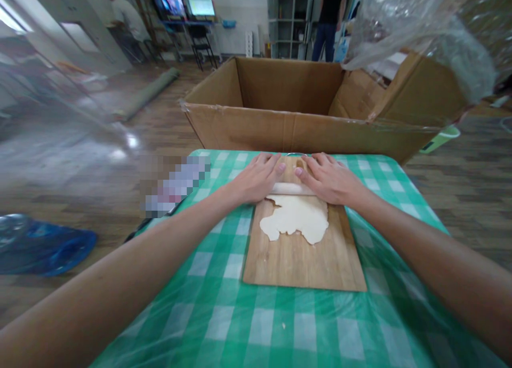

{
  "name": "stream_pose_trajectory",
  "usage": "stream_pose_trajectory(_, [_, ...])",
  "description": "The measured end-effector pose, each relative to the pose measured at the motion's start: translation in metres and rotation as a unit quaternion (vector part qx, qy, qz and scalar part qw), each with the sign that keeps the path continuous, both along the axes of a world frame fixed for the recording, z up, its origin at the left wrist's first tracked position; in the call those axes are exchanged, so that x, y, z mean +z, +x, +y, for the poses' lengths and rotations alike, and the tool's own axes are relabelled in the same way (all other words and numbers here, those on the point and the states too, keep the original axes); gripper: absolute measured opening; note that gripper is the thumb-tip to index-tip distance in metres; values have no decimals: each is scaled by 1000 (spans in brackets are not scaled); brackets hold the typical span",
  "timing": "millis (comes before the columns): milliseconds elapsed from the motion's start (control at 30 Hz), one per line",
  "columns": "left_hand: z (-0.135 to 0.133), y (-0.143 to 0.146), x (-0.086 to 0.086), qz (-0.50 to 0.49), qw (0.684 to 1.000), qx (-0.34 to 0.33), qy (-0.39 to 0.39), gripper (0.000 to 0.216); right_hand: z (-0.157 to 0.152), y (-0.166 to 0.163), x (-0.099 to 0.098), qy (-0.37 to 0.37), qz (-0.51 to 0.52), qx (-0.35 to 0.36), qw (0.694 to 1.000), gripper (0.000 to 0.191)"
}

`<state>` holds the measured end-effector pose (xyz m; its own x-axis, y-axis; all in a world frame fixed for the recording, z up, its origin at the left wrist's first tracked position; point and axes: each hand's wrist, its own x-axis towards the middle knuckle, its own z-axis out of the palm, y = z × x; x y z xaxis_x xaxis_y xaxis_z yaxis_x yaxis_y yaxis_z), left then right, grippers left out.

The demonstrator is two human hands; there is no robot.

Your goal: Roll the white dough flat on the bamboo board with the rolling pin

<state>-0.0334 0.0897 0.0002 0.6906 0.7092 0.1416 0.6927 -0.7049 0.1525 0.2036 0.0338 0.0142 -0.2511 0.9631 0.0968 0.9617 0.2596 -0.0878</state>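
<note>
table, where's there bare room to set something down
The cloth between the board and the bottom of the view is bare, save a pale speck. The board's near part, below the dough, is largely bare too. Crowded: the far end, with left hand and right hand on the rolling pin.

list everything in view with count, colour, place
tablecloth: 1, green-white check, foreground
cutting board: 1, brown, on tablecloth
dough: 1, cream, on cutting board
rolling pin: 1, pale, dough's far edge
cardboard box: 1, brown, beyond tablecloth
plastic wrap: 1, clear, upper right
pixelated item: 1, colour unclear, tablecloth's left edge
plastic item: 1, blue, far left
long roll: 1, green, left
container: 1, green, by cardboard box
monitors: 2, bluish screens, back
chair: 1, black, back
shelf: 1, grey, back
people: 2, white top, black top, back
left hand: 1, bare, on rolling pin
right hand: 1, bare, on rolling pin
</note>
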Motion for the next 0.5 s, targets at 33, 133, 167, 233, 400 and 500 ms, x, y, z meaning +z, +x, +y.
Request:
stream_pose_trajectory(33, [2,0,-1,-1,1000,2,0,69,1,1,0,-1,-1,1,1000,80])
stream_pose_trajectory(133, [8,1,-5,1,1000,8,-1,68,4,3,-2,-3,-3,9,1000,79])
stream_pose_trajectory(167, [10,2,-6,4,1000,8,-1,67,5,4,-2,-4,-4,13,1000,78])
stream_pose_trajectory(233, [14,3,-6,8,1000,11,-4,67,8,5,-3,-9,-5,20,1000,78])
stream_pose_trajectory(400, [20,5,-4,29,999,18,6,67,16,6,-5,-14,-4,6,1000,77])
stream_pose_trajectory(500, [22,6,-3,30,999,42,11,66,20,6,-6,-3,0,-2,1000,76])
